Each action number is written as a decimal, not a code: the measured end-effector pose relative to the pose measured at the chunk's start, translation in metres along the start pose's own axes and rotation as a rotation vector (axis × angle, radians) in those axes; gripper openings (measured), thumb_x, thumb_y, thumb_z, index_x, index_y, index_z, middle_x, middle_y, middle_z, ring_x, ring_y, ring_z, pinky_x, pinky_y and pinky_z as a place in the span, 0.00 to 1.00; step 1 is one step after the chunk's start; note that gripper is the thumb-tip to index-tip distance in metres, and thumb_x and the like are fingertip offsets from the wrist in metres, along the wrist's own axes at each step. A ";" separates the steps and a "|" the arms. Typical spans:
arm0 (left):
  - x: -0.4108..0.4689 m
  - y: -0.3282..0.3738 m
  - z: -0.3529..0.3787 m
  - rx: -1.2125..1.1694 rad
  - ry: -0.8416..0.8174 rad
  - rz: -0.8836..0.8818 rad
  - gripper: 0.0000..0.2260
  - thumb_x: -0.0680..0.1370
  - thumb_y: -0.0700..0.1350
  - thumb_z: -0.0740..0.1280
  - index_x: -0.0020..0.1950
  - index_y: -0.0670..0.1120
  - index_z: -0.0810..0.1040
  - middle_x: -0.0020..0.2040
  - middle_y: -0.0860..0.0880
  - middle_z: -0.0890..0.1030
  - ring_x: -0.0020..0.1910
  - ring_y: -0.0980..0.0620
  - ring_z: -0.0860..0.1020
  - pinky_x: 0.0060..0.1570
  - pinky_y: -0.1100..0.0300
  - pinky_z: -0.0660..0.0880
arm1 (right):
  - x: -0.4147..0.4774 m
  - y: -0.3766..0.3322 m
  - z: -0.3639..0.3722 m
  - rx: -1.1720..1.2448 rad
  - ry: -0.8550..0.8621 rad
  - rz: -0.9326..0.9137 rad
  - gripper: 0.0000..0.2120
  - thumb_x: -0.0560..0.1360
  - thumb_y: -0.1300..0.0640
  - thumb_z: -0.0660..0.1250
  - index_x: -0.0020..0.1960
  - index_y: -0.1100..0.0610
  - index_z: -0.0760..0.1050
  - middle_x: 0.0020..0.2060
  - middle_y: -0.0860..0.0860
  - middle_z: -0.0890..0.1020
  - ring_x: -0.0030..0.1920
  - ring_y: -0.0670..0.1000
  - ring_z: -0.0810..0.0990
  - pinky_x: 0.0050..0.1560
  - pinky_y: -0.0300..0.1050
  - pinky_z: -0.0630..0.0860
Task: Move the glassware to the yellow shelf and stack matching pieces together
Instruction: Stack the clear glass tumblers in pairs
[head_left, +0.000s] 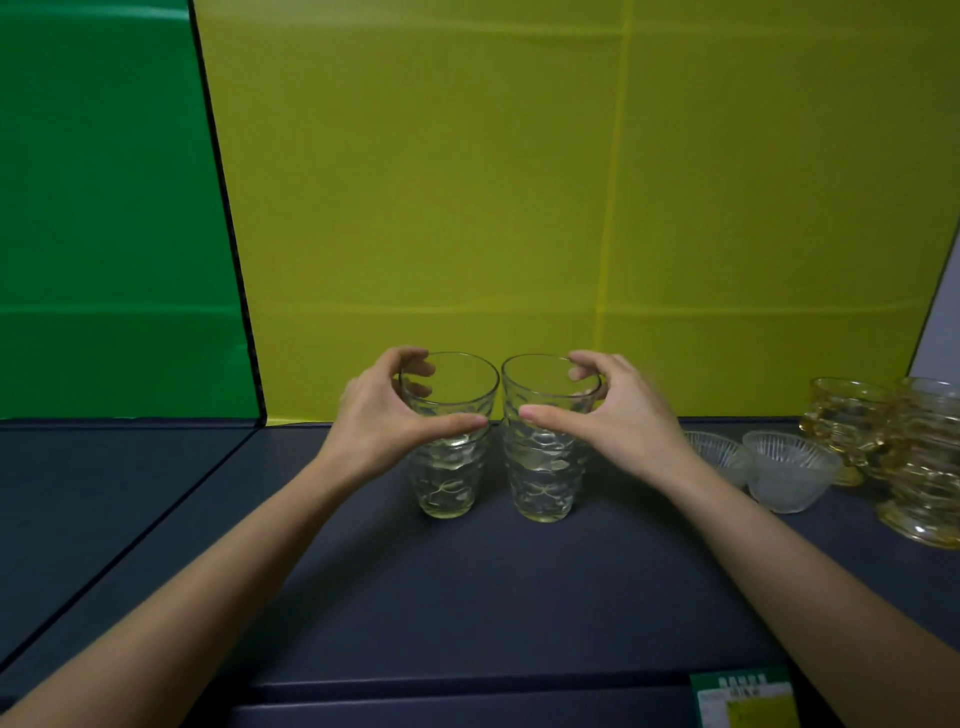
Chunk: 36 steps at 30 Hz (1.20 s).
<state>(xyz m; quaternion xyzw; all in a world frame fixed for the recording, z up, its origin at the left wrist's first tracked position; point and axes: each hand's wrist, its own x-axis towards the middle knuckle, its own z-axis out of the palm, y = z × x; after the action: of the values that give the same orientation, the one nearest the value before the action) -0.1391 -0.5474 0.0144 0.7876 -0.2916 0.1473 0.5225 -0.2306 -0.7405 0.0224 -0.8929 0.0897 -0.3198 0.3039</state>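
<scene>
Two stacks of clear dimpled tumblers stand side by side on the dark shelf floor (467, 587), in front of the yellow back wall (519, 182). My left hand (384, 415) wraps around the upper glass of the left tumbler stack (449, 478), thumb in front and fingers over the rim. On the right tumbler stack (543, 473), my right hand (618, 415) grips the upper glass the same way. Both stacks rest on the shelf.
To the right stand two ribbed clear bowls (789, 475) and amber glass cups (847, 421), with a stacked amber pair (930, 467) at the edge. A green-walled compartment (104, 234) lies to the left. A green label (745, 701) sits on the front edge.
</scene>
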 end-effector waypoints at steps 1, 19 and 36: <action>0.000 -0.002 0.001 0.007 -0.003 -0.005 0.44 0.47 0.65 0.74 0.60 0.50 0.71 0.52 0.52 0.80 0.50 0.54 0.80 0.52 0.47 0.77 | 0.000 0.001 0.001 -0.002 -0.004 0.005 0.41 0.57 0.34 0.73 0.66 0.51 0.69 0.53 0.42 0.73 0.57 0.48 0.74 0.59 0.51 0.72; -0.012 -0.017 0.008 0.041 -0.010 -0.098 0.38 0.55 0.60 0.76 0.61 0.47 0.72 0.54 0.52 0.80 0.53 0.56 0.76 0.51 0.63 0.69 | -0.012 0.014 0.015 0.062 -0.120 0.034 0.38 0.63 0.38 0.71 0.68 0.53 0.66 0.55 0.45 0.70 0.57 0.44 0.71 0.59 0.43 0.68; -0.037 -0.017 0.006 -0.005 -0.111 -0.108 0.48 0.47 0.62 0.75 0.64 0.52 0.64 0.56 0.52 0.77 0.54 0.54 0.78 0.60 0.54 0.73 | -0.022 0.018 0.003 0.120 -0.325 0.056 0.54 0.51 0.33 0.73 0.71 0.47 0.57 0.64 0.46 0.73 0.64 0.51 0.73 0.68 0.53 0.67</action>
<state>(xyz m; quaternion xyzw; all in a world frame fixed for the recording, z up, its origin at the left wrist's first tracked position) -0.1576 -0.5364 -0.0205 0.8078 -0.2774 0.0744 0.5147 -0.2451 -0.7453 -0.0020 -0.9103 0.0451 -0.1676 0.3758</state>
